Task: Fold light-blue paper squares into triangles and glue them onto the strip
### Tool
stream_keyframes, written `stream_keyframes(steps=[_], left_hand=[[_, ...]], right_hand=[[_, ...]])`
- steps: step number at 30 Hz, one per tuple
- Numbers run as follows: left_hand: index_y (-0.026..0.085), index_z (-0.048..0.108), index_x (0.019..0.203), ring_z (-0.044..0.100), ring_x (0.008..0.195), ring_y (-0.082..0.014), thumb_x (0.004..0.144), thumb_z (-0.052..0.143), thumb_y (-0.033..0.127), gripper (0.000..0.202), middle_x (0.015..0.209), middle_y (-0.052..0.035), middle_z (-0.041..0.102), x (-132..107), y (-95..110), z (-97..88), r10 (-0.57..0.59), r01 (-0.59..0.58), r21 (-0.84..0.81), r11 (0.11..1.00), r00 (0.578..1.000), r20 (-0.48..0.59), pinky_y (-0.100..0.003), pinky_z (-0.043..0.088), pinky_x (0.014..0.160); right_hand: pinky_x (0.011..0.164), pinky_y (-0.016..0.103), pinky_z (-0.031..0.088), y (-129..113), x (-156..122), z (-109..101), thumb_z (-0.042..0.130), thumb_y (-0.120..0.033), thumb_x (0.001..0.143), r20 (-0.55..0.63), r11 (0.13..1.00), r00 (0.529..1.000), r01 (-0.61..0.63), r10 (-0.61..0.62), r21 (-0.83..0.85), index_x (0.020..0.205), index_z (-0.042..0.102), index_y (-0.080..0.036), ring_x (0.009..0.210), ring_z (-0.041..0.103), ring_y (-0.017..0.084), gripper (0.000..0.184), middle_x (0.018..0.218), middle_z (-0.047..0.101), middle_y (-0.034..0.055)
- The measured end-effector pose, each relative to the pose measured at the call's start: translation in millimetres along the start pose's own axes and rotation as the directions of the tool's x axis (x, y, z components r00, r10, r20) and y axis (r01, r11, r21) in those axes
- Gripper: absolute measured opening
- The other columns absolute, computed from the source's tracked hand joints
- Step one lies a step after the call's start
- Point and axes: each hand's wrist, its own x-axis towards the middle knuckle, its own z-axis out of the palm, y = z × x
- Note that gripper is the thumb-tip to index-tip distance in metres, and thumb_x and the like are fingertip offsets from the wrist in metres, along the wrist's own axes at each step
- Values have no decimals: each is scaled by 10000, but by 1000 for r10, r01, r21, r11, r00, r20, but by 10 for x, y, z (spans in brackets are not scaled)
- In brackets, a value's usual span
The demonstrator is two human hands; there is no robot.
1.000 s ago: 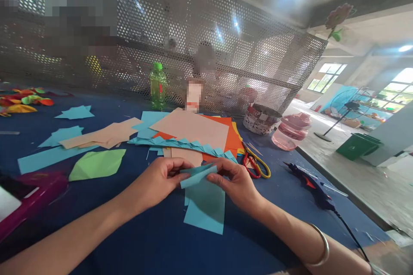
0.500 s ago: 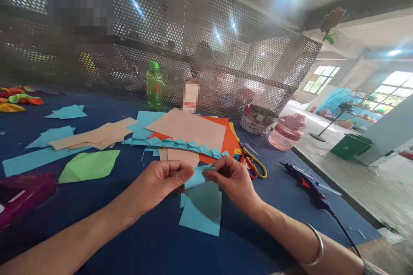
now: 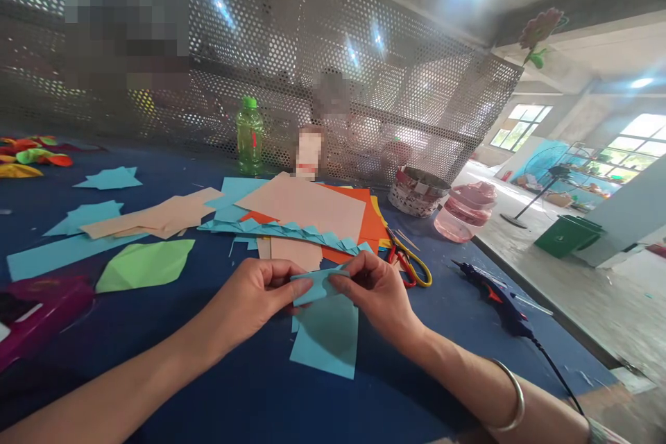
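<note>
Holding a small folded blue paper piece [image 3: 318, 286] between the fingers of the left hand [image 3: 265, 288] and right hand [image 3: 382, 295], pinched at both ends, above loose blue paper sheets [image 3: 325, 354] on a dark blue surface [image 3: 234, 392]. Could crease crooked from uneven pressure, or tear from pulling apart. Just beyond: a blue zigzag-folded paper strip [image 3: 291, 230], easily crushed by reaching forward. Rightward: scissors [image 3: 406, 248], then a corded glue gun [image 3: 494, 295], a burn risk if hot, impossible to tell here.
</note>
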Motion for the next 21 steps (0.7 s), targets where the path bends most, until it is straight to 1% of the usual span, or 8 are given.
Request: stream_keyframes(steps=[4, 6, 9, 11, 12, 14, 17, 21], left_hand=[[205, 770, 763, 679, 735, -173, 661, 797, 539, 350, 732, 8, 729, -6, 4, -9, -9, 9, 8, 1000, 1000, -19, -267, 559, 741], [199, 768, 761, 670, 712, -164, 666, 790, 540, 354, 715, 4, 728, -2, 6, -11, -10, 11, 25, 1000, 1000, -30, -257, 545, 721], [195, 773, 771, 665, 701, -160, 655, 790, 533, 357, 735, -7, 744, 4, 18, -7, -22, 23, 24, 999, 999, -41, -251, 536, 710], [197, 776, 762, 663, 692, -156, 640, 797, 521, 347, 733, -7, 748, 3, 40, 2, -28, 28, 7, 1000, 999, -42, -241, 534, 689], [198, 775, 748, 657, 679, -152, 634, 799, 514, 337, 716, -3, 743, 0, 53, 6, -28, 28, 2, 1000, 999, -44, -232, 530, 671], [200, 768, 709, 638, 641, -139, 625, 803, 504, 317, 666, 8, 726, -9, 82, 12, -23, 23, 0, 1000, 998, -51, -217, 519, 636], [206, 771, 712, 631, 631, -134, 628, 802, 491, 299, 667, 11, 732, -20, 103, 9, -12, 13, 13, 1000, 998, -62, -210, 517, 633], [199, 773, 735, 645, 650, -148, 660, 779, 508, 317, 691, -8, 746, -17, 70, -8, 7, -2, 70, 998, 997, -72, -216, 517, 640]], right_hand=[[554, 224, 371, 17, -8, 3, 791, -350, 709, 5, 999, 1000, 3, -3, 32, 727, 529, -187, 568, 453, 79, 310, 635, 542, -51], [571, 222, 381, 16, -13, 6, 798, -337, 715, 6, 998, 1000, 9, -9, 63, 862, 536, -198, 586, 473, 84, 331, 661, 558, -59], [554, 213, 361, -3, -12, 5, 785, -339, 743, 37, 995, 999, -18, 14, 96, 1111, 502, -217, 567, 455, 79, 480, 670, 546, -81], [545, 210, 353, -16, -4, -3, 759, -382, 774, 60, 997, 998, -37, 32, 69, 1168, 521, -202, 562, 437, 77, 494, 658, 515, -83], [544, 211, 352, -19, 1, -10, 744, -413, 787, 66, 998, 997, -37, 34, 45, 1149, 552, -192, 564, 431, 77, 466, 653, 499, -79], [542, 214, 350, -14, 14, -25, 703, -481, 813, 85, 999, 996, -39, 40, -10, 1008, 624, -168, 570, 433, 79, 377, 645, 487, -62], [537, 219, 350, 8, 30, -45, 652, -544, 835, 126, 995, 989, -69, 79, -76, 751, 618, -152, 569, 457, 82, 403, 627, 526, -29], [543, 219, 369, 22, 32, -54, 640, -543, 837, 124, 992, 989, -70, 83, -106, 665, 594, -156, 556, 481, 88, 426, 589, 551, -16]])
